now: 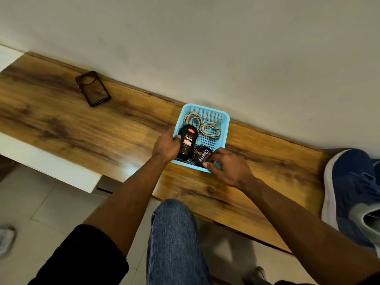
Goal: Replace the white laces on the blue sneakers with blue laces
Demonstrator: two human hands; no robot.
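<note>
your left hand [167, 145] grips the left rim of the light blue basket [224, 128] on the wooden surface [82, 124], and your right hand [228, 165] pinches its near right corner, thumb on the rim. inside lie two coils of white laces [200, 125] at the back, a black polish bottle [187, 141] and a round polish tin [202, 156] in front. a blue sneaker [353, 190] with blue laces sits at the far right of the surface, well apart from the basket. a dark phone case [93, 88] lies to the left
</note>
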